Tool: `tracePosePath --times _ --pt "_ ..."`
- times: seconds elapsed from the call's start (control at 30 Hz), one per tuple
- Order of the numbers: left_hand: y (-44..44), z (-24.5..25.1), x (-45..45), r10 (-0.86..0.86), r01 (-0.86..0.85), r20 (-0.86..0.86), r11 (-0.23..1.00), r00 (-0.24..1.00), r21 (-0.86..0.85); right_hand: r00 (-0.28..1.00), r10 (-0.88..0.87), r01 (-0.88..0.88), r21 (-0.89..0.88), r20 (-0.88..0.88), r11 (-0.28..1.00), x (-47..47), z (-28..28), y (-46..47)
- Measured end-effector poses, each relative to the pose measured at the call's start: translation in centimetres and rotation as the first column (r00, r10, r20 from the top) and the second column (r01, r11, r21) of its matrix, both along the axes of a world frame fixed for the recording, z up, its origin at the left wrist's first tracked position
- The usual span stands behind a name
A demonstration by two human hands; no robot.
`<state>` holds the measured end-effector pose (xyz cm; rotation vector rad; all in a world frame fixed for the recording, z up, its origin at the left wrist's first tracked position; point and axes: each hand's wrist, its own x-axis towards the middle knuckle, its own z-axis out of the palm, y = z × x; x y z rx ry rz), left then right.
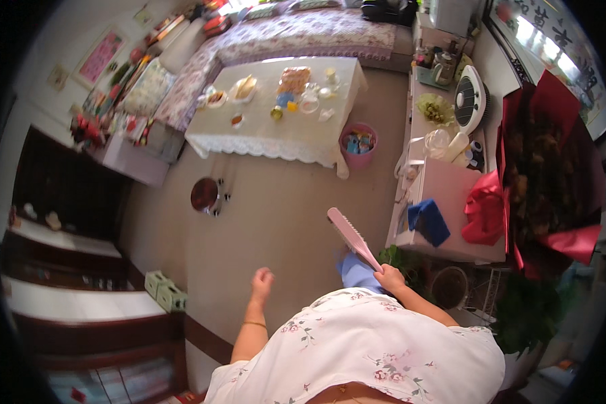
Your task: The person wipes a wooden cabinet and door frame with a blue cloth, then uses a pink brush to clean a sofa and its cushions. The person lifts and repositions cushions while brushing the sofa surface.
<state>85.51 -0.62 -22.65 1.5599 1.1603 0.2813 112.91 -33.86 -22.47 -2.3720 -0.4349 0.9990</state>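
Note:
My right hand (391, 279) grips the handle of a long pink brush (351, 232), which points forward and to the left over the floor. Pale bristles show along one edge of its head. My left hand (262, 283) hangs at my left side above the bare floor, its fingers curled in and slightly blurred, with nothing visible in it. Beyond the brush, to its right, a dark blue object (428, 222), perhaps a cloth or a bag, lies at the front edge of a white cabinet (449, 177).
Ahead stands a table with a lace-edged cloth (262, 139), bearing food and dishes. A pink waste bin (359, 160) is at its right corner. On the floor sits a round stool (205, 195). A large red-wrapped bouquet (545, 151) and a fan (469, 98) line the right side.

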Motion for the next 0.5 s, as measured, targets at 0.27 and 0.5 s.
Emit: tracePosePath --times 0.27,0.5 --pt "8.8 -3.2 5.5 -0.554 0.531 -0.472 0.824 0.686 -0.197 0.995 -0.082 0.091 0.203 -0.053 0.975 14.1 4.4 15.6" --pt "21.1 -2.8 22.5 -0.38 0.272 -0.475 0.92 0.793 -0.282 0.976 -0.187 0.205 0.186 -0.114 0.961 24.7 3.7 21.6"
